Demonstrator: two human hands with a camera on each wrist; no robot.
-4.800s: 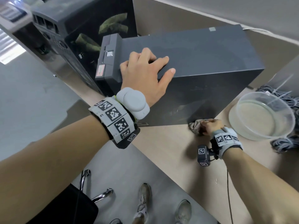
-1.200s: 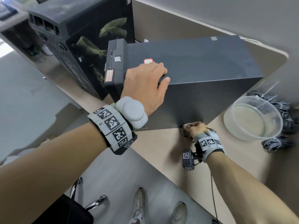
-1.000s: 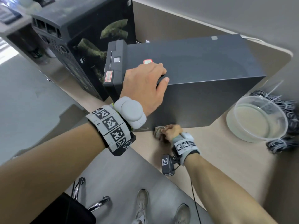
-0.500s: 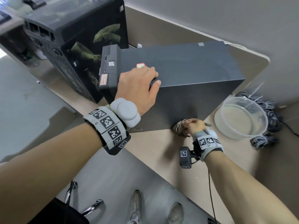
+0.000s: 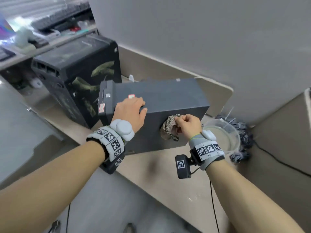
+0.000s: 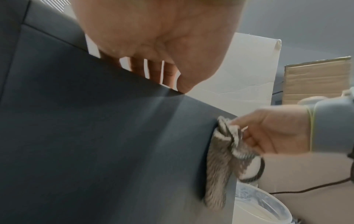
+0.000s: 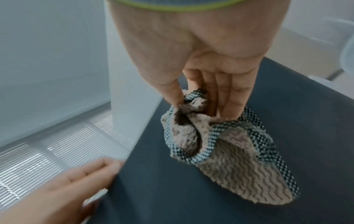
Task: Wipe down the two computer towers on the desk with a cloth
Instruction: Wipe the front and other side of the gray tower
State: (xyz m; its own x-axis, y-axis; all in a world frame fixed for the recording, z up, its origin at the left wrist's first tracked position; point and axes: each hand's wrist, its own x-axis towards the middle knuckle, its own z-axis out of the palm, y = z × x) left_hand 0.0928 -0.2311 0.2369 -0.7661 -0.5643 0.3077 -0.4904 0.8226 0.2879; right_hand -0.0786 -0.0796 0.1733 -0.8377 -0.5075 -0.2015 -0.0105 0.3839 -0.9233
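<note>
A dark grey computer tower (image 5: 161, 96) lies on its side on the desk (image 5: 151, 167). My left hand (image 5: 130, 111) rests over its top front edge, fingers on the top (image 6: 153, 71) and thumb on the near side. My right hand (image 5: 188, 123) pinches a bunched brown cloth (image 5: 169, 129) with checked trim and holds it against the upper part of the tower's near side panel (image 7: 172, 189). The cloth (image 7: 226, 136) hangs down from the fingers (image 7: 216, 94), and it (image 6: 220, 166) lies flat on the panel. A second, black tower (image 5: 74, 73) with a glass side stands upright behind at the left.
A clear plastic basin (image 5: 223, 137) holding water sits on the desk right of the grey tower, with a bundle of cables (image 5: 242, 142) behind it. A cardboard box (image 5: 286, 132) stands at the far right. A grey partition wall (image 5: 202, 39) closes the back of the desk.
My right hand has lifted the cloth from the bottom edge of the side panel, at desk level, up to near its top edge. The left hand stays on the tower.
</note>
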